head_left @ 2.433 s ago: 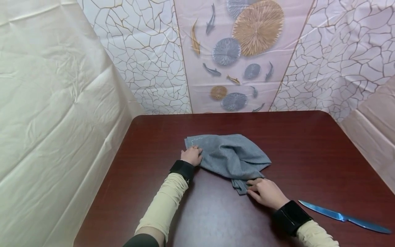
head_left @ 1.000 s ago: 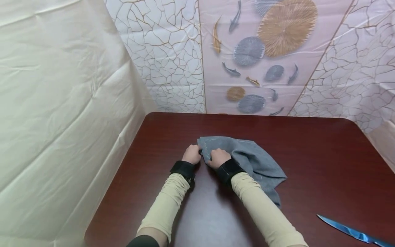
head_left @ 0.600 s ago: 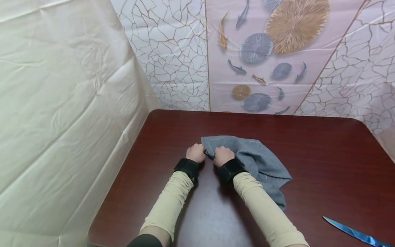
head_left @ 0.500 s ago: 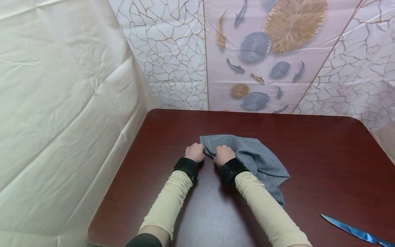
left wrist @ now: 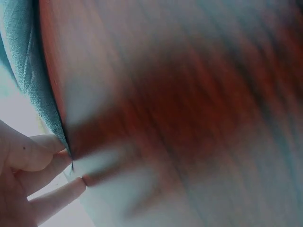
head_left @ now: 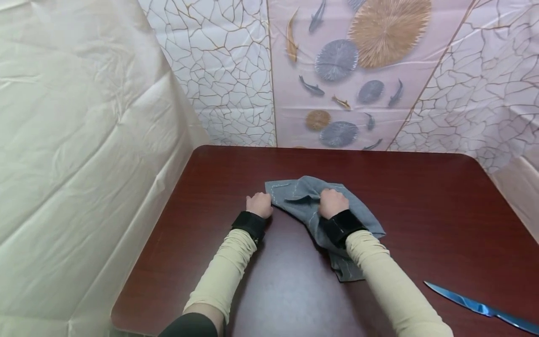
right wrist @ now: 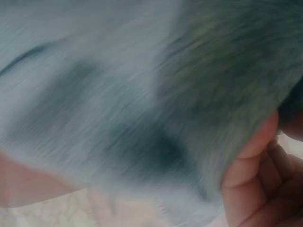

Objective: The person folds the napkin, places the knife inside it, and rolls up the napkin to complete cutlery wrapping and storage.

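A crumpled grey-blue cloth [head_left: 309,213] with pale stitching along its edges lies on the dark red-brown table [head_left: 294,309]. At its far left corner my left hand [head_left: 258,205] holds on; in the left wrist view thumb and fingers of that left hand [left wrist: 28,170] pinch the tip of the cloth [left wrist: 26,61]. My right hand [head_left: 333,202] grips the cloth farther right, and its forearm covers part of the near end. In the right wrist view, blurred cloth [right wrist: 118,104] fills most of the picture, with the curled fingers of the right hand [right wrist: 251,184] at its edge.
A shiny blue knife [head_left: 459,299] lies at the near right of the table, its tip pointing up and left. Pale draped fabric [head_left: 84,164] hangs on the left, and a patterned curtain [head_left: 231,70] closes off the back beyond the table edge.
Over the last second my right hand has moved right, away from the left hand, drawing the cloth's edge along and raising a fold. The left hand keeps its hold on the corner.
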Tool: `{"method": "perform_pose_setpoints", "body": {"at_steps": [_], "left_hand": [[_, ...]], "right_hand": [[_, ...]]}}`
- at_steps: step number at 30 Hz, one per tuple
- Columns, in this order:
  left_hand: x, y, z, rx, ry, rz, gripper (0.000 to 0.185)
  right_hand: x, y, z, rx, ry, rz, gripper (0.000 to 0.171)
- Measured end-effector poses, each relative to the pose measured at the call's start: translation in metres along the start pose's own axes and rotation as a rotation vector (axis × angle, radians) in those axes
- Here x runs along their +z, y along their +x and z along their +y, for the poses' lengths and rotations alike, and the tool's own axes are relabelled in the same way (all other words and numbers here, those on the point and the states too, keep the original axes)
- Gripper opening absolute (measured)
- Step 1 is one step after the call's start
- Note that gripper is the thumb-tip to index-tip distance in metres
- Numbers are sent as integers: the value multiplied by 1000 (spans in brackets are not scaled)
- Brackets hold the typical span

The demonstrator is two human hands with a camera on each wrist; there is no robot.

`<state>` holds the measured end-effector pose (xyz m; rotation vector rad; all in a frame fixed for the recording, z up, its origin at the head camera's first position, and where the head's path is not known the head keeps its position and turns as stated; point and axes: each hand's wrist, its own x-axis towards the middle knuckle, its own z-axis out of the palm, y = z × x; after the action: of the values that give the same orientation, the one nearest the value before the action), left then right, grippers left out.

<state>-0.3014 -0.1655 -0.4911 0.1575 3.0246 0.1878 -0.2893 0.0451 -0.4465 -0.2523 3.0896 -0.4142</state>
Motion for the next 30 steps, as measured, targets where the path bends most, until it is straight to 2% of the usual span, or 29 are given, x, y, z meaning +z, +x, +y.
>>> {"method": "perform_pose_setpoints", "body": {"at_steps": [4, 10, 13, 17, 30], "left_hand": [[-4, -2, 0, -11, 6, 3, 10], [-8, -4, -2, -36, -10, -11, 11], [-7, -3, -4, -29, -14, 4, 12], [-6, -2, -6, -23, -22, 20, 14], [0, -6, 1, -39, -33, 36, 24]], "right_hand": [[-10, 1, 25, 26, 11, -33, 11], [-18, -3, 69, 58, 4, -19, 14], [-20, -6, 94, 81, -6, -5, 14], [-24, -13, 120, 129, -18, -27, 14], [-33, -34, 175, 229, -30, -75, 15]]}}
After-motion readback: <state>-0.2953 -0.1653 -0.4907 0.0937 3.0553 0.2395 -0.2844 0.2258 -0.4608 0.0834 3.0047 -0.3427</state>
